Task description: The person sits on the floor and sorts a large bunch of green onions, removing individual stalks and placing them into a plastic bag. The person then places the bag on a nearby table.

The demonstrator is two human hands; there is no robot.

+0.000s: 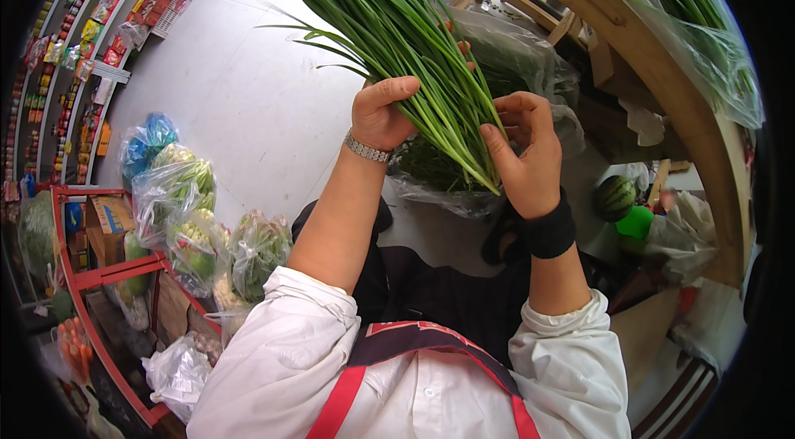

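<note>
A large bunch of long green garlic chives (379, 23) lies across my left hand (385, 110), its leaf tips pointing away and up to the left. My left thumb rests on top of the stalks, and some of that hand's fingertips show past the bunch's far side. Near the pale cut ends, my right hand (525, 150) has its thumb and fingers at the edge of the stalks; whether it pinches any is unclear. Below the bunch is a clear plastic bag (463, 200) with more dark greens in it, partly hidden by my hands.
To the left stand bagged vegetables (192, 234) and a red metal rack (112, 274). Shelves of packaged goods (81, 54) line the far left. A curved-looking wooden table edge (658, 35) runs along the right, with bagged greens (714, 47) on it. A watermelon (615, 198) lies beneath.
</note>
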